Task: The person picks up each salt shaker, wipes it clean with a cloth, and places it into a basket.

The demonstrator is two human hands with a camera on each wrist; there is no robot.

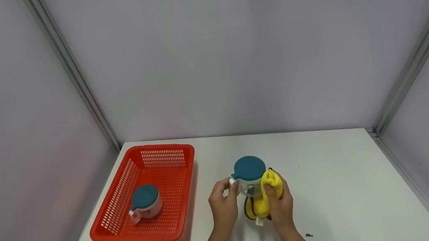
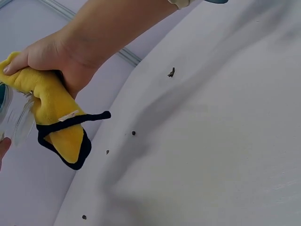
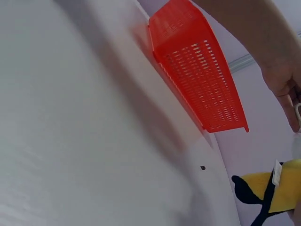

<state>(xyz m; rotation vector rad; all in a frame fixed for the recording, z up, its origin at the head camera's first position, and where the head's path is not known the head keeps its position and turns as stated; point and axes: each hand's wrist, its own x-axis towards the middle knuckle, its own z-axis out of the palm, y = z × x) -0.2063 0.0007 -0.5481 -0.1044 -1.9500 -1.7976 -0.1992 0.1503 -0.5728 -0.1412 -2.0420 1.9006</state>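
Note:
A clear jar with a teal lid is held up above the white table, lid upward. My left hand pinches its white handle; in the right wrist view that hand shows near the right edge. My right hand grips a bunched yellow cloth with dark trim and a white tag, against the jar's right side. From the left wrist, the cloth hangs below the right hand, and only part of the jar shows.
A red plastic basket stands at the table's left, with a second teal-lidded jar inside it. A small dark bit lies on the white table near the right forearm. Pale walls rise behind and at both sides.

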